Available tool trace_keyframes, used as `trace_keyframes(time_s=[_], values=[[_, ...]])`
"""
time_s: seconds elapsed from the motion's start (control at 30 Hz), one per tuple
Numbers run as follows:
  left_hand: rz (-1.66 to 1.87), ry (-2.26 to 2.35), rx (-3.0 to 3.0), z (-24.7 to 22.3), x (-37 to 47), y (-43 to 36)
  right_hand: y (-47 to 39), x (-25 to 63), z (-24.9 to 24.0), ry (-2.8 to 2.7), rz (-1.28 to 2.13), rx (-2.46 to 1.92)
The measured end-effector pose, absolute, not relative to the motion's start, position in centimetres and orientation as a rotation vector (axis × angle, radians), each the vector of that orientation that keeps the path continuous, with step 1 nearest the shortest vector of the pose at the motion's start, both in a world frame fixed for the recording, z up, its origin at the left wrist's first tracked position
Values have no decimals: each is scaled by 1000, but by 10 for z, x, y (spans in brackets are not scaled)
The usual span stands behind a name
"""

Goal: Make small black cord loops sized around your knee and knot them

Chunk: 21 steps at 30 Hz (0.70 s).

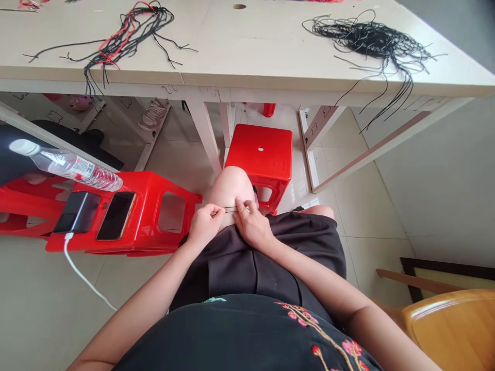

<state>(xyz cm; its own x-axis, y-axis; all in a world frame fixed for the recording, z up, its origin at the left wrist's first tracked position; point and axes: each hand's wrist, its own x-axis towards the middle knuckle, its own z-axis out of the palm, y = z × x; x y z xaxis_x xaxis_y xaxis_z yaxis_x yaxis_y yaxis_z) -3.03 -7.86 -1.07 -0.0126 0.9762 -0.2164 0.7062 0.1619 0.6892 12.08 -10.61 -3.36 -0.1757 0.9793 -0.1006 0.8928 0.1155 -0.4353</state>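
Thin dark cord [231,209] lies stretched across my bare leg just above the knee, seemingly in two close strands. My left hand [207,221] pinches its left part between thumb and fingertips. On the other side, my right hand [253,222] rests over the cord with bent fingers, holding it down against the leg [232,188]. The cord's ends are hidden by my hands. On the table ahead lie a bundle of black and red cords [129,36] and a tangled heap of black cords [371,40], with strands hanging over the front edge.
A red plastic stool [259,152] stands beyond my knee, under the table [240,56]. Another red stool [147,206] at my left carries a phone [116,215], a black box-shaped device [78,212] with a white cable [83,275], and a water bottle [69,165]. A wooden chair [456,324] is at right.
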Motion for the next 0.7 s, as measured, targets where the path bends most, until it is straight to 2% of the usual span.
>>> trace_keyframes(time_s=[0.2, 0.37, 0.7], values=[[531, 1775, 1609, -12, -30, -80, -101, 129, -45, -1930, 636, -1892], [569, 1747, 1649, -16, -32, -79, -93, 124, -37, -2127, 588, -1674], [631, 1701, 1683, -21, -32, -82, -86, 125, -38, -2244, 615, -1686]])
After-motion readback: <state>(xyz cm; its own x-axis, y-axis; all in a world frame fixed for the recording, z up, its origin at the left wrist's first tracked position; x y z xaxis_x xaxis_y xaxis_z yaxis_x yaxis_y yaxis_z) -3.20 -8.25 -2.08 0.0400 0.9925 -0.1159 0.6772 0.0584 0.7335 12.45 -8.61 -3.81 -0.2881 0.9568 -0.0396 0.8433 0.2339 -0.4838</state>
